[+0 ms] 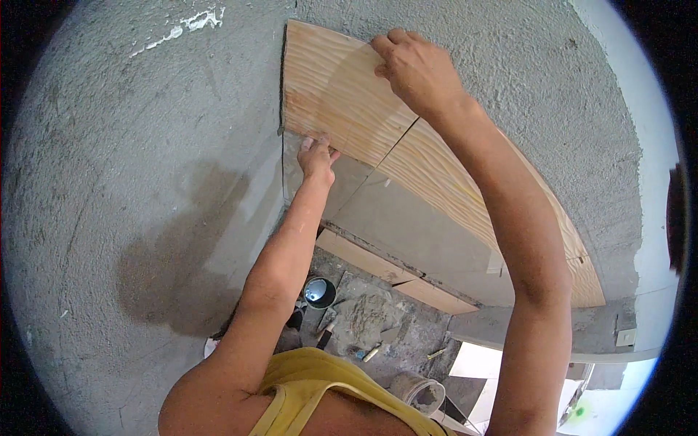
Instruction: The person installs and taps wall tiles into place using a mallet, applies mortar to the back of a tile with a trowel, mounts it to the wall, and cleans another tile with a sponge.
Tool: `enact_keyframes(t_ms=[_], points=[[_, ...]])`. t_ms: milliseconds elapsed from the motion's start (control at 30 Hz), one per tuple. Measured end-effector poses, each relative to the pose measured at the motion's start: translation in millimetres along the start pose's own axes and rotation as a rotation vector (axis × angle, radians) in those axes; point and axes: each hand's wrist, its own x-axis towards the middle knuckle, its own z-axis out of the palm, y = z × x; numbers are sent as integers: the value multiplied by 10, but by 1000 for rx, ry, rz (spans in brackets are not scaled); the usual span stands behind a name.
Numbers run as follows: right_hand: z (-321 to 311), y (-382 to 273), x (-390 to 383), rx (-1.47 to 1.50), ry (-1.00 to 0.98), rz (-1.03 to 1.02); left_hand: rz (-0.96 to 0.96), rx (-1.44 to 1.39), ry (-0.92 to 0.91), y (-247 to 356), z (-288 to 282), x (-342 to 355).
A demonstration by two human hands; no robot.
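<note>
A beige wall tile (342, 94) with a wavy relief stands against the cement wall, its left end at the room's corner. My right hand (422, 69) holds its top edge near the right end, fingers curled over it. Under the lower edge, my left hand (318, 158) presses the tile with its fingertips, partly hidden from view. A second wavy tile (458, 185) continues the row to the right, a dark joint between the two. Smooth grey tiles (414, 211) line the wall below.
Rough grey cement covers the left wall (145, 167). On the floor are a dark bucket with water (318, 292), a mortar heap (367, 314), hand tools (372, 353) and a pale bucket (420, 392). Beige tile strips (360, 258) run along the wall's foot. White panels (476, 361) lie lower right.
</note>
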Motion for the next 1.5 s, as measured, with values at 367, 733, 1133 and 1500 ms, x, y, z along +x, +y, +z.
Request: enact_keyframes(t_ms=[367,733,1133,1500], points=[[39,19,-1,-44,105,-78,-13,82,39,34,44,-14],[-8,21,30,-53,-2,-65,86,1,79,-4,102,-42],[34,31,0,-66,68,-73,29,6,68,3,109,-12],[52,2,16,-76,57,-51,39,82,125,170,250,-158]])
